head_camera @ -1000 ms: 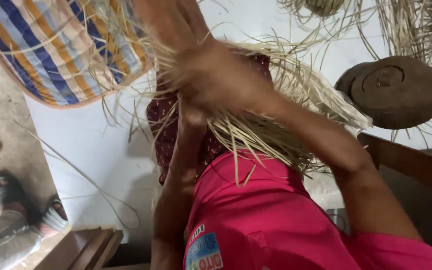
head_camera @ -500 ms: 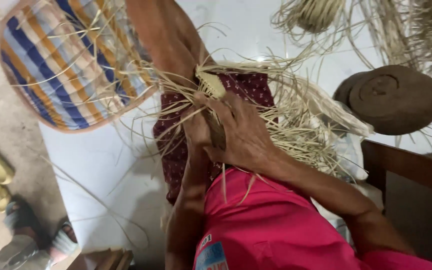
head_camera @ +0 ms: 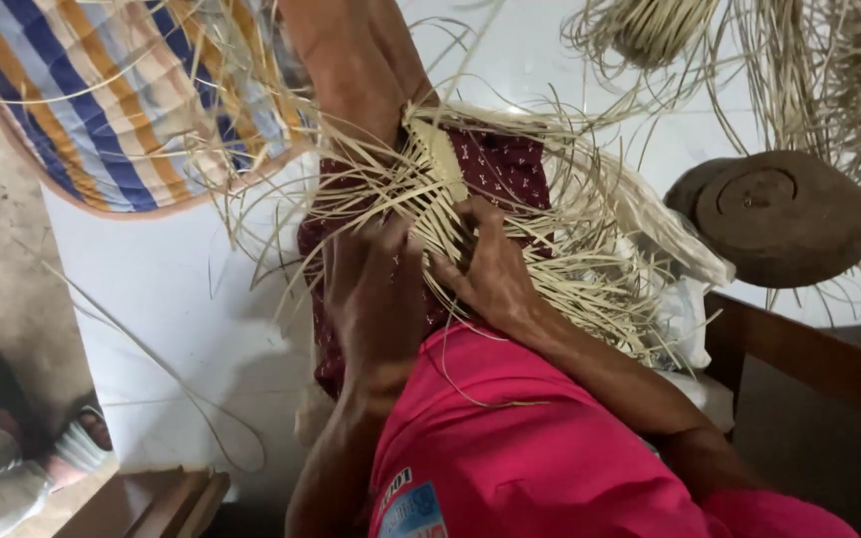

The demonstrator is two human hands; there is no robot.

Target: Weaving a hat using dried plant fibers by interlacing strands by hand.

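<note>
Both forearms bent in toward the middle of the view, above a pink shirt, meeting over a patch of half-woven straw spread across a dark red patterned cloth on the lap. Left hand palm down, fingers curled loosely and pressed onto the pale strips at the near edge of the weave, apparently pinching a few between thumb and fingers, though hard to tell with the strands hiding the tips. Right hand just beside it, touching it, fingers bent and closed on a thin bundle of strips rising toward the flat woven band. Loose ends fanning out from the weave to the right and down over the right forearm. To the upper left, a round striped woven mat in blue, orange and white. To the right, a dark brown round lid-like disc on the white floor, with coils of raw straw along the top edge.
</note>
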